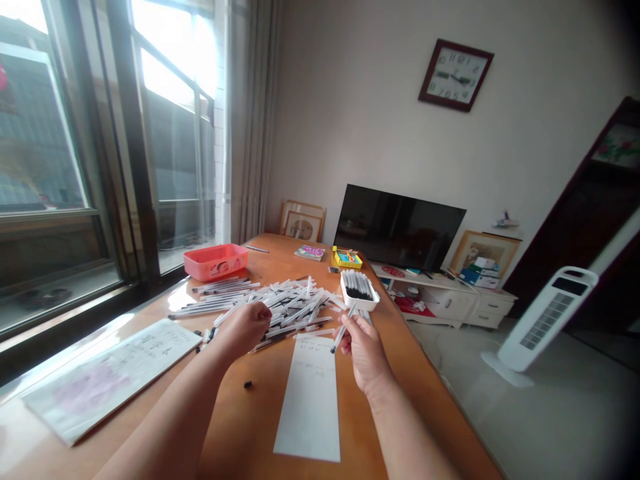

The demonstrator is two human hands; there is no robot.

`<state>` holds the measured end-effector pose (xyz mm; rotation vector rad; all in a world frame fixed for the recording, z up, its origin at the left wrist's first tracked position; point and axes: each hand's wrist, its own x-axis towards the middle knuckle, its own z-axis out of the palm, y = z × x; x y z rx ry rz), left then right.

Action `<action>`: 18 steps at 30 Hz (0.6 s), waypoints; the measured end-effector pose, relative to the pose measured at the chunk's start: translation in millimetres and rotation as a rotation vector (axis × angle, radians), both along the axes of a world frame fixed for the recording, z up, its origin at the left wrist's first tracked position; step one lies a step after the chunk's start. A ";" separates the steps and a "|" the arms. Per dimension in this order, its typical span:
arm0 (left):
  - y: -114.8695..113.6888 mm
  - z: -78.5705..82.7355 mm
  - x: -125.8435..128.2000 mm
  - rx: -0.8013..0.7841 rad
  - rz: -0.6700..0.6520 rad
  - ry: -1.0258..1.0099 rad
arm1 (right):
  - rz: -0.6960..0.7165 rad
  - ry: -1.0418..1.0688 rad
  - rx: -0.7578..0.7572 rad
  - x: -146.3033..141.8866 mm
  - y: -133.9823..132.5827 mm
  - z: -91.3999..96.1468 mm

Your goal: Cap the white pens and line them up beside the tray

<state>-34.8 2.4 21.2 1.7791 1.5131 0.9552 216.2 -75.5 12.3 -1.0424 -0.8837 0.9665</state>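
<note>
My right hand [364, 348] pinches a pen [339, 337] with a clear barrel and a dark end, held slanted above the strip of white paper [307, 407]. My left hand [253, 325] is closed at the near edge of a loose pile of clear pens [295, 299]; what its fingers hold, if anything, is hidden. Just beyond my right hand stands a white tray [369, 305] filled with pens, black ends toward me. A small black cap [248, 385] lies alone on the wooden table [235, 427].
A red plastic basket [215, 261] stands at the far left by the window. On the left lies a paper booklet [115, 377]. Farther back are a yellow box [347, 258] and a colourful booklet [310, 252]. The table's right edge runs close past my right arm.
</note>
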 end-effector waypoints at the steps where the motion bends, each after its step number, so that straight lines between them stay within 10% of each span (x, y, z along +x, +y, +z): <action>1: 2.9 -1.7 -3.3 0.029 0.028 0.070 | -0.006 -0.006 -0.001 0.5 0.4 -0.5; 18: 6.9 -14.4 -12.6 0.033 0.054 0.675 | -0.005 -0.007 -0.013 1.9 2.0 -2.1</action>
